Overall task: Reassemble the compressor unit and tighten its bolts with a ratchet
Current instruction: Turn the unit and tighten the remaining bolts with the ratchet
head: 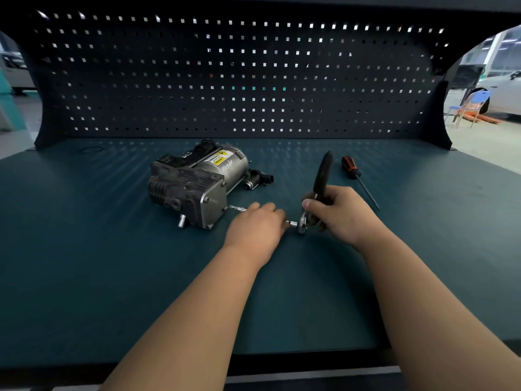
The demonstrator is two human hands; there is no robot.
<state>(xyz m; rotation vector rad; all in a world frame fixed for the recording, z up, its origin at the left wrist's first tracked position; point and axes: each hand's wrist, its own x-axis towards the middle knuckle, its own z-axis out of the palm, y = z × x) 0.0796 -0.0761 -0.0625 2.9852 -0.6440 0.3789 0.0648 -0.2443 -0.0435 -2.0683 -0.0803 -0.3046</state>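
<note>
A compressor lies on its side in the middle of a dark green counter, in front of a pegboard. It looks heavy and rigid, a metal lump unlikely to slide under light force. The safest hold is probably on the boxy cast end or around the smooth motor can, away from the small ports.

The left hand has its fingers curled around a thin steel extension that runs to a bolt at the unit's near corner. The right hand grips the black handle of a ratchet, which stands upright on the extension's other end.

The compressor has a grimy, dark, ribbed block at the left, a grey flange plate, and a silver cylinder with a yellow warning label behind. A short silver stub sticks out at the front. A screwdriver lies to the right.
</note>
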